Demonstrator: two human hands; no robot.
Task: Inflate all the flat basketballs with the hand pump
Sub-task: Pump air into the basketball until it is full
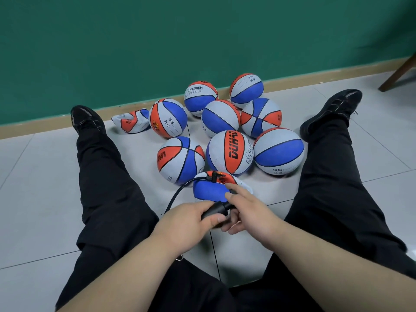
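The half-flat blue, orange and white rubber basketball lies on the grey tiled floor between the person's spread legs in black trousers, just beyond both hands. The print on its orange panel is too crumpled and covered to read. A thin black hose loops from the black hand pump to an angled black fitting stuck into that ball's top. The left hand is wrapped round the pump's barrel, thumb on top. The right hand sits at the pump's far end, forefinger stretched toward the ball and lower fingers curled beneath. The handle is hidden there, so I cannot tell whether the hand holds it. Beyond stand eight round basketballs in the same colours. The near middle ball bears large black letters that look like "DUHAO" and a cut-off "CHILD". A far ball reads "CHILDREN" over small Chinese characters. The left ball and the right ball show "班级 姓名" with blank lines. A fully collapsed basketball lies crumpled by the tan skirting under the green wall, its print illegible. A brown wooden leg is cut off at the upper right.
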